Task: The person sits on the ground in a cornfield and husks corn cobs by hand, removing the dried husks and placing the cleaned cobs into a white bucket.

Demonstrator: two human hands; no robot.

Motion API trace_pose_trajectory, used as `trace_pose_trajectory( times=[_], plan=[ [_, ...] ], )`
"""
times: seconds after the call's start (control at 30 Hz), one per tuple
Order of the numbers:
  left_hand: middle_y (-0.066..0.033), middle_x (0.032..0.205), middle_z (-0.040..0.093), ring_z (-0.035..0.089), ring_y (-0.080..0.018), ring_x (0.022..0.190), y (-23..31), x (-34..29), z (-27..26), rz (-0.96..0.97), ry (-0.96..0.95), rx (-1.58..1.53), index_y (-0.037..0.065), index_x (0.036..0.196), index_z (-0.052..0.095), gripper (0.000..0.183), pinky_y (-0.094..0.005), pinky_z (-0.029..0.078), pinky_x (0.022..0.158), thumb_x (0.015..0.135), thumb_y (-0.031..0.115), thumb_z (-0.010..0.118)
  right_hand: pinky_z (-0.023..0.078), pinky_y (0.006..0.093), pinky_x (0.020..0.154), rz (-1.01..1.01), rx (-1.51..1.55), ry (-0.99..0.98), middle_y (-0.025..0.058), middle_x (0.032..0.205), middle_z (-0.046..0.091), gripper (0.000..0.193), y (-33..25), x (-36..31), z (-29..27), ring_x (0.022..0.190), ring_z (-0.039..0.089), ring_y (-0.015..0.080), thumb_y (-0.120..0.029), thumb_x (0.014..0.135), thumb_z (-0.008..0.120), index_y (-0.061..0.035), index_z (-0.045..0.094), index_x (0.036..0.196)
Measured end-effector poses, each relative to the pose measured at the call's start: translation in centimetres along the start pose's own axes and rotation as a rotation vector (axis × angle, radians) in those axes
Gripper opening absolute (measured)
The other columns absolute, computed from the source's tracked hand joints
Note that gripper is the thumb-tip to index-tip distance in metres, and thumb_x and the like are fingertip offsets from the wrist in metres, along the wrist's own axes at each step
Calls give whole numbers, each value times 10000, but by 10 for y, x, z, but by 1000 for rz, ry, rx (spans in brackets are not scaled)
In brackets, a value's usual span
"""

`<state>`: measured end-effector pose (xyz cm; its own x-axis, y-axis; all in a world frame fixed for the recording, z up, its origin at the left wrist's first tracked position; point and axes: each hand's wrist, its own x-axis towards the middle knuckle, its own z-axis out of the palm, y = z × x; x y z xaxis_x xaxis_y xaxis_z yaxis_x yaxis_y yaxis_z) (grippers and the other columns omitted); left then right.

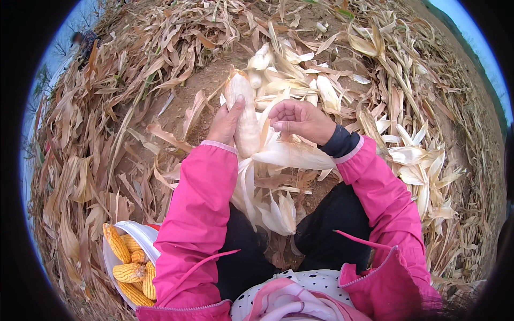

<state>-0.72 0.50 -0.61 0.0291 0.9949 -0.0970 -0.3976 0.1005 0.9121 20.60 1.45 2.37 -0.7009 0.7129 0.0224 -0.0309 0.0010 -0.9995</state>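
My left hand [229, 120] is closed round an ear of corn [246, 128], its thumb lying along the side. A thin pale husk layer still covers the ear, which points away from me. Outer husk leaves [292, 154] are peeled back and spread from its lower end, some hanging between my knees. Just right of the ear is my right hand [302, 120], its fingers curled in toward the thumb. Whether anything is pinched in it is hidden. Beyond both hands lies a heap of pale husks [289, 85].
A white bucket [140, 231] at my lower left holds several bare yellow corn ears [128, 273]. More stripped husks [417, 158] lie to the right. Dry stalks and leaves [155, 48] cover the brown soil around me. A person [85, 41] is far off at upper left.
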Motion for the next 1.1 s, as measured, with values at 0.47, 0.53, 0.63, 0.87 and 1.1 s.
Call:
trace_pose_trajectory(
  times=[0.47, 0.53, 0.63, 0.87, 1.1],
  plan=[
    [-109, 1145, 542, 531, -127, 1009, -13, -6, 24, 51, -178, 157, -29, 1282, 370, 551, -244, 436, 866, 888, 288, 589, 509, 267, 762, -214, 0, 453, 72, 1014, 569, 321, 6, 15, -1, 900, 558, 123, -77, 807, 667, 0, 511, 1077],
    [-106, 1151, 542, 532, -126, 1008, -10, -7, 28, 63, -191, 133, -28, 1288, 374, 538, -246, 438, 866, 889, 260, 591, 510, 267, 761, -213, 49, 451, 75, 1004, 575, 318, 9, 17, -2, 890, 566, 124, -76, 800, 676, -3, 514, 1063],
    [-66, 1135, 559, 529, -114, 1021, -10, -8, 30, 86, -210, 121, -10, 1254, 426, 468, -254, 424, 883, 900, 257, 576, 523, 265, 715, -217, 97, 458, 87, 953, 588, 322, 9, 18, -3, 839, 581, 130, -50, 776, 687, 17, 507, 1036],
    [-93, 1137, 562, 549, -129, 995, -11, -4, 27, 133, -189, 167, -27, 1274, 428, 549, -253, 448, 863, 843, 222, 657, 526, 253, 636, -198, 162, 446, 67, 869, 610, 272, 8, 15, -5, 729, 596, 110, -44, 771, 692, 6, 518, 975],
    [-103, 1135, 564, 557, -138, 987, -7, -6, 31, 173, -156, 187, -32, 1280, 422, 575, -259, 459, 856, 820, 198, 681, 505, 230, 607, -180, 175, 442, 48, 833, 611, 200, 5, 13, -2, 709, 590, 92, -47, 803, 655, -1, 529, 951]
  ],
)
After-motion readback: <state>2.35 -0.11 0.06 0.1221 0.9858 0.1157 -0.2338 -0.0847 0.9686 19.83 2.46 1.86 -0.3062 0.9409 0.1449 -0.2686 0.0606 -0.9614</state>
